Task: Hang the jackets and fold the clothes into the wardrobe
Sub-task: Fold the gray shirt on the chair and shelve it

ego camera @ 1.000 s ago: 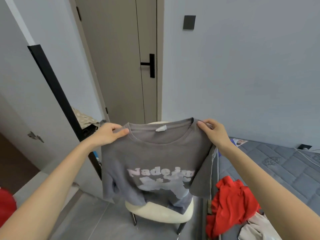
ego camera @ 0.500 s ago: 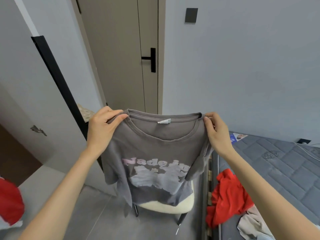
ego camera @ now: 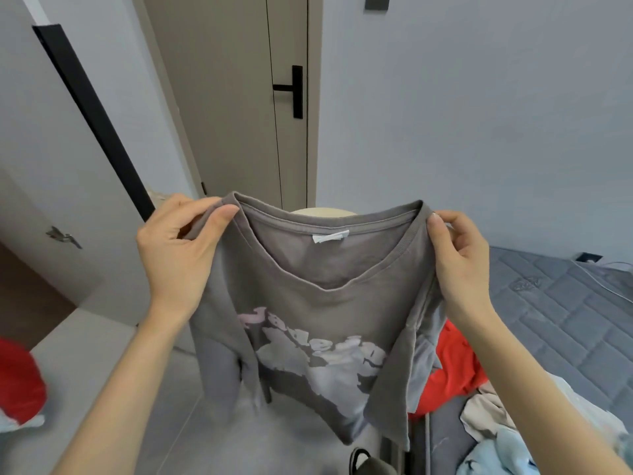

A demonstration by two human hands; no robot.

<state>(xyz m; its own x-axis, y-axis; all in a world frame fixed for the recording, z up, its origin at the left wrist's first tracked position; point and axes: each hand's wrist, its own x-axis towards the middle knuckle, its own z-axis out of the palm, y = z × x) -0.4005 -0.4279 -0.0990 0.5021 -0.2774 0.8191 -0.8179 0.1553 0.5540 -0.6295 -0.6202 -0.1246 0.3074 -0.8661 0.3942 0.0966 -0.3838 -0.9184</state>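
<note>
A grey T-shirt [ego camera: 308,303] with a pale printed graphic hangs in the air in front of me, its neck opening facing me with a white label inside. My left hand [ego camera: 178,248] pinches the left shoulder beside the collar. My right hand [ego camera: 459,258] pinches the right shoulder. The shirt's body droops and creases below, with both sleeves folded inward.
A grey mattress [ego camera: 555,313] lies to the right with a red garment [ego camera: 452,368], a beige one [ego camera: 486,416] and a light blue one [ego camera: 496,454] on it. A chair back [ego camera: 322,212] shows behind the collar. A closed door [ego camera: 239,97] stands ahead. A red item [ego camera: 17,378] sits at the far left.
Both hands have drawn the shirt up and closer to me. The sleeves have swung inward and the chair seat is now hidden behind the fabric.
</note>
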